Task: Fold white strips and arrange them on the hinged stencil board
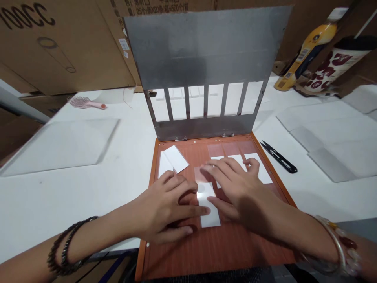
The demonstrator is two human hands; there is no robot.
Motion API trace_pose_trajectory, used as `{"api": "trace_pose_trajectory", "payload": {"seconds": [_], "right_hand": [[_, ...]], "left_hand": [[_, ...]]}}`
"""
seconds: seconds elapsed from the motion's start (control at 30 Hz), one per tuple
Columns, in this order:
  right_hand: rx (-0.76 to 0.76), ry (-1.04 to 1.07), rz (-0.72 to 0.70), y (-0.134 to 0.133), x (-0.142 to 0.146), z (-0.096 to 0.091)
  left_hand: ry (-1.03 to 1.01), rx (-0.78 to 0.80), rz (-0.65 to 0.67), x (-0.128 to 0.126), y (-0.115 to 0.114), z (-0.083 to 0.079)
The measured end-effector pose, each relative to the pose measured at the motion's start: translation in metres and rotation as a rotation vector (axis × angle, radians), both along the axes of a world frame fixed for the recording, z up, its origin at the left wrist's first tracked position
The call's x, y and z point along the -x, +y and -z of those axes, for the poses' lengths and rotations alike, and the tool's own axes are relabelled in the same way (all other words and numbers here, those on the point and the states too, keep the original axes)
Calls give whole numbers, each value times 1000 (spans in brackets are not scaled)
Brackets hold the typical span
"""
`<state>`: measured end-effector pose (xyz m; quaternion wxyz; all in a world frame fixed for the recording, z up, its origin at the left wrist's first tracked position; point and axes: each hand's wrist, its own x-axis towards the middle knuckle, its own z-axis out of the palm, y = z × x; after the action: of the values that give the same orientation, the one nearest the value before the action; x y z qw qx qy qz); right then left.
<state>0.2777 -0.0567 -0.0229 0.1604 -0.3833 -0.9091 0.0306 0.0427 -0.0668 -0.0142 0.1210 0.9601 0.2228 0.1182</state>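
An orange-brown board (224, 247) lies in front of me, with a hinged grey metal plate (206, 47) standing open at its far edge; the plate has several rectangular slots. White rectangular cards lie on the board. My left hand (166, 204) rests flat, fingers stretched out, with fingertips on a white card (209, 216) in the board's middle. My right hand (235, 184) lies flat too, fingers spread over the same card's top and over the neighbouring white cards (260, 169). Two loose cards (173, 159) sit crooked at the board's far left.
Black thread snips (279, 157) lie right of the board. Clear plastic sheets (63, 143) lie on the white table at left and right. A pink hairbrush (85, 103), a yellow bottle (306, 47) and a patterned cup (335, 65) stand at the back, before cardboard boxes.
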Motion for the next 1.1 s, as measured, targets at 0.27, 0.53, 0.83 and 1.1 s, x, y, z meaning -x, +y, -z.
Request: {"api": "trace_pose_trajectory", "payload": {"seconds": [0.27,0.53,0.83,1.1], "right_hand": [[87,77,18,6,2,2],[15,82,80,3,9,-1],[-97,-57,187,8,13,-2],[-177,43,-15,-6,8,-11]], "left_hand": [[-24,78,-35,-3,0,2],[-26,105,-53,-2,-1,3],[-44,50,-55,-4,0,6],[-32,8,-36,-4,0,8]]}}
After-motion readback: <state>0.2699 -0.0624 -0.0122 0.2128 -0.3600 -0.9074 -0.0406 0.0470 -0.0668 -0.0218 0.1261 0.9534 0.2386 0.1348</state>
